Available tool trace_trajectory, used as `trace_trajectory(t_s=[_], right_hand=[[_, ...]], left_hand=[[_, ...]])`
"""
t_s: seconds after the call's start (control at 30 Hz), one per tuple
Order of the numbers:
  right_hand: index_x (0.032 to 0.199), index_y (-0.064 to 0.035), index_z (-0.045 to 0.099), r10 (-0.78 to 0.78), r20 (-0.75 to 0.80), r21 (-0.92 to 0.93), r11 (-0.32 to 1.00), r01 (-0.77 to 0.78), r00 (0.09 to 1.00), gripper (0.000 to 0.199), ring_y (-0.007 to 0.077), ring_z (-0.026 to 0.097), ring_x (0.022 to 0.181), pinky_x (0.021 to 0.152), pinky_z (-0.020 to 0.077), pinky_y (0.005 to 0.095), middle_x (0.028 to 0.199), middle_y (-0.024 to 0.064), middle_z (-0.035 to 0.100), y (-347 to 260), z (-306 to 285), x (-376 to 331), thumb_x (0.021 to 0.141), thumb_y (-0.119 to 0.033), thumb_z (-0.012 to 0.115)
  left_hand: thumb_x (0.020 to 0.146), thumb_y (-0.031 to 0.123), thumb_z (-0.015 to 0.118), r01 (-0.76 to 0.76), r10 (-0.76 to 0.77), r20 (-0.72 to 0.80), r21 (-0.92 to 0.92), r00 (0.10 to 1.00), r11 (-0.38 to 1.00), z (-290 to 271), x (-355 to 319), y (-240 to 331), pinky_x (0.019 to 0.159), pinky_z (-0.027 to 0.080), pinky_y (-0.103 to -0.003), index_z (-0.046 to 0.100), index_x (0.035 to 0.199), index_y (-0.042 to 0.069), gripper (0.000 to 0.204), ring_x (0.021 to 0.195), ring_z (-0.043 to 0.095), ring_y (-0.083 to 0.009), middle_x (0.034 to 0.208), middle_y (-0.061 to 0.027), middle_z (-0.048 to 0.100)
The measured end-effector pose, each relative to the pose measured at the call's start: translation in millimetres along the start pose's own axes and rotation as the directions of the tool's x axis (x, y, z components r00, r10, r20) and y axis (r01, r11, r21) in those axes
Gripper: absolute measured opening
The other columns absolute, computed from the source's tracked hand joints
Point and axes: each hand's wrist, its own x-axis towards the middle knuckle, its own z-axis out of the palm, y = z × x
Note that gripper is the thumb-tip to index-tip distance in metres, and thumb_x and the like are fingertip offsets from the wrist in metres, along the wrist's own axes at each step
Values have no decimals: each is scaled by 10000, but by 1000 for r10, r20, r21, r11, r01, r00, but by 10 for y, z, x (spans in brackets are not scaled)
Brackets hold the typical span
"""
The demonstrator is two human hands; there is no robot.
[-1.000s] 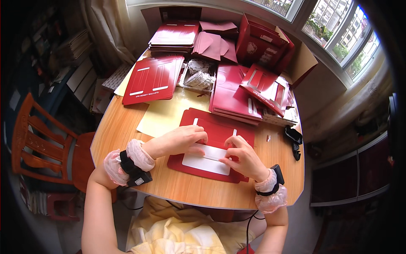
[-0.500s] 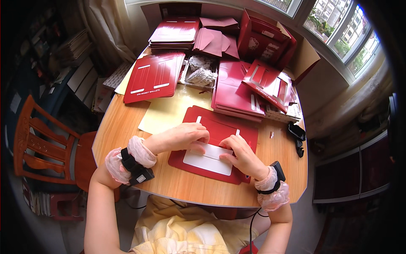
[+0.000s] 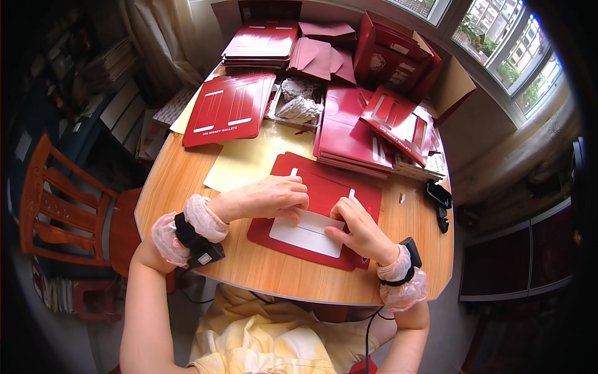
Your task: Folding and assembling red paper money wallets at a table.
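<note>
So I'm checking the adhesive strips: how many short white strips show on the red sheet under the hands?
2: one white strip above the left hand, another white strip above the right hand. The hands may hide more on the red sheet.

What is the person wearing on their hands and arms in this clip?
Both hands are bare, the left hand and the right hand alike, and the forearms carry no sleeves. Each wrist has a ruffled, translucent pink cuff. Over each cuff sits a black strap holding a small black box-shaped device: left wrist device, right wrist device. A thin dark cable hangs below the right wrist.
</note>
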Motion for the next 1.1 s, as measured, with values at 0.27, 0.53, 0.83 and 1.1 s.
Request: trace_trajectory(t_s=[0.27,0.53,0.83,1.1], right_hand=[[895,-52,594,-164,-46,-185,971,153,985,188,289,541,931,823,462,408,945,96,554,-52,-5,17,804,-93,753],[885,-74,589,-210,-30,-297,935,191,977,179,272,543,905,783,456,390,942,80,542,-115,14,4,796,-72,744],[894,-47,587,-235,-30,-295,931,216,972,153,271,559,895,796,490,384,921,87,541,-176,54,0,807,-43,713],[988,-1,634,-226,37,-303,926,226,973,157,241,612,843,744,561,351,911,94,544,-244,77,-85,834,-13,660]], left_hand=[[849,209,771,-91,89,22,194,996,977,-112,-2,93,792,543,-383,586,888,74,233,921,631,-254,890,-62,609],[852,90,718,93,-106,163,87,981,992,-140,-28,207,668,553,-414,578,935,70,164,822,671,-277,901,-79,593],[839,59,712,-35,34,80,12,996,999,-46,-65,141,713,579,-381,709,1154,90,317,841,683,-253,968,-73,613],[843,38,689,-25,15,149,60,989,998,-43,-100,226,673,594,-367,708,1267,97,428,788,692,-246,999,-68,609]])
